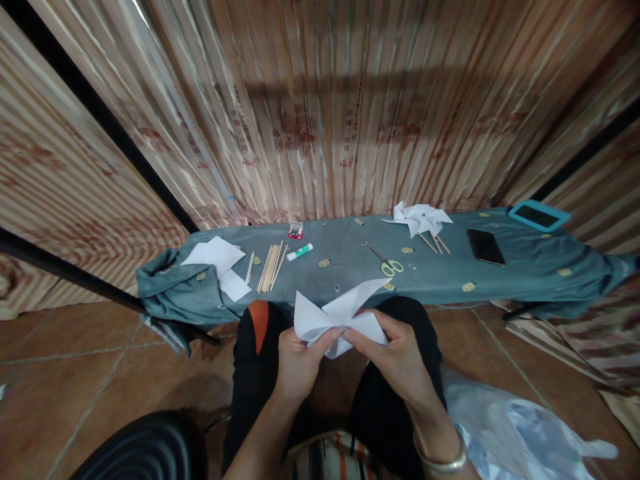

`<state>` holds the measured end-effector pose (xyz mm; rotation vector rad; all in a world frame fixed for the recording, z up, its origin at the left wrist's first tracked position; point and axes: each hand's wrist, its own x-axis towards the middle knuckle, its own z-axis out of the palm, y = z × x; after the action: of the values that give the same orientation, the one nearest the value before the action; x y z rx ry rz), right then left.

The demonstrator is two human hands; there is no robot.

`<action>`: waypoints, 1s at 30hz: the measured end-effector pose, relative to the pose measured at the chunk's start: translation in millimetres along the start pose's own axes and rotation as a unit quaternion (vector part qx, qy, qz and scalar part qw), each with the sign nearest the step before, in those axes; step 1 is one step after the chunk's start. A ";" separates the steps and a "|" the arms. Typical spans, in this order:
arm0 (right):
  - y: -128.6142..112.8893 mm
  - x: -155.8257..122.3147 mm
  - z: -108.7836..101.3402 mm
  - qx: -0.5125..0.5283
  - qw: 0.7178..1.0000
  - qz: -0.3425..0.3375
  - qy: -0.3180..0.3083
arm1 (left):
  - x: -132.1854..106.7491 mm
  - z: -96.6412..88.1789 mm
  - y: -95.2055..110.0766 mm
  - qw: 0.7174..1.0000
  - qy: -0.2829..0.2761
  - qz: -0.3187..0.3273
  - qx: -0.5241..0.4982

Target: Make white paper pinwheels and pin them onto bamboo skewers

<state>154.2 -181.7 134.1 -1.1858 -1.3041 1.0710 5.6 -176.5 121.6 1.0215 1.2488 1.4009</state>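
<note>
A folded white paper pinwheel (336, 316) is held over my lap, its flaps spreading up and to the left. My left hand (299, 360) pinches its lower left part, fingers closed on the paper. My right hand (395, 353) grips the right side, thumb and fingers pressed at the centre; a silver bangle sits on that wrist. Beyond my knees lies a low bench covered in blue-grey cloth (525, 273).
On the cloth lie white paper sheets (216, 257), a bundle of wooden sticks (271, 267), a glue stick (301, 251), a small red box (295, 231), green-handled scissors (390, 265), finished pinwheels on sticks (420, 219), a black phone (485, 246) and a teal-cased tablet (539, 216). A plastic bag (520, 433) lies at right.
</note>
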 end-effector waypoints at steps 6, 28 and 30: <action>11.2 5.0 3.6 0.025 1.000 0.003 -0.010 | 5.0 -2.1 -9.1 1.000 -0.010 -0.011 0.002; 84.8 95.3 23.3 0.068 0.990 0.103 -0.069 | 84.6 -0.8 -73.7 0.986 0.026 -0.090 -0.138; 95.0 108.9 23.6 0.065 0.987 0.121 -0.089 | 93.3 0.7 -80.5 0.982 0.042 -0.109 -0.145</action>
<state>139.6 -62.0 51.1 -1.1923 -1.2250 1.4440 -0.9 -83.7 40.7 0.6128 1.1372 1.4141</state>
